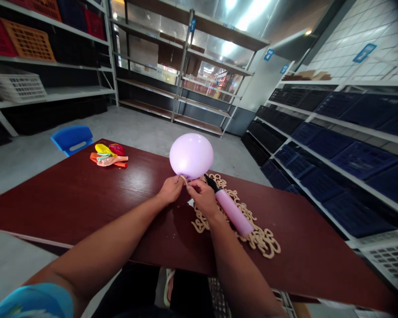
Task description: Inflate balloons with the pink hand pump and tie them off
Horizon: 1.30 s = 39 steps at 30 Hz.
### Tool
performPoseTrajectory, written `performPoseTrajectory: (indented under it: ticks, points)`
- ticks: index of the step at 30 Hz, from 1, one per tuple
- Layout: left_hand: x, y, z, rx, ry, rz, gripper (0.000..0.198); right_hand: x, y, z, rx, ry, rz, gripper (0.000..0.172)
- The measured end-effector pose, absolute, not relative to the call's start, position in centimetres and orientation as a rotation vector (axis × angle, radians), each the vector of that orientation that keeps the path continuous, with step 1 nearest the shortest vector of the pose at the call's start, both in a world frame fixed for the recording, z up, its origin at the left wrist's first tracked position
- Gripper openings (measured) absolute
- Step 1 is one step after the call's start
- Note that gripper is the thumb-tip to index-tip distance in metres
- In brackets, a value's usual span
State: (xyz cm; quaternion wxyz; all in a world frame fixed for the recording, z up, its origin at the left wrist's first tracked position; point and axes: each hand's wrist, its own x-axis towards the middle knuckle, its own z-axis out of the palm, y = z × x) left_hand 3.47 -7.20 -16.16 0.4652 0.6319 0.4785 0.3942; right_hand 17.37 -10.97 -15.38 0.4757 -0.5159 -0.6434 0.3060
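An inflated pale purple balloon [191, 155] stands over the dark red table [69, 198], neck down. My left hand [170, 189] pinches the balloon's neck from the left, fingers closed. Touching it from the right, my right hand [201, 196] also pinches the neck, together with a beige cut-out strip [257, 236] that trails off to the right across the table. A pink hand pump [232, 211] with a black nozzle lies on that strip, just right of my right hand.
Several flat balloons [110, 155] in yellow, red, green and orange lie at the table's far left. A blue plastic chair [72, 138] stands behind them. Metal shelves with crates line the left wall, and dark blue bins [338, 163] fill shelves on the right.
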Motion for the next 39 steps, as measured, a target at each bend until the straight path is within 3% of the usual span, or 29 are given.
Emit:
performPoseTrajectory:
  ticks: [9, 18, 23, 32, 39]
  points:
    - [3.7, -7.1, -16.5, 1.913, 1.308, 0.939, 0.037, 17.7, -11.3, -14.1, -1.159, -1.721, 0.643, 0.013]
    - [4.0, -7.7, -16.6, 1.996, 1.254, 0.871, 0.03, 17.6, -10.8, -15.5, -1.187, -1.359, 1.079, 0.021]
    - [4.0, -7.7, -16.8, 1.989, 1.273, 0.906, 0.024, 17.5, -10.8, -15.5, -1.282, -1.342, 1.159, 0.021]
    - [4.5, -8.3, -15.7, 1.905, 1.103, 0.942, 0.029, 17.0, -10.5, -15.6, -1.383, -1.341, 0.708, 0.014]
    - [4.3, -8.0, -15.7, 1.903, 1.182, 0.892, 0.033, 17.4, -10.6, -15.6, -1.261, -1.355, 0.859, 0.02]
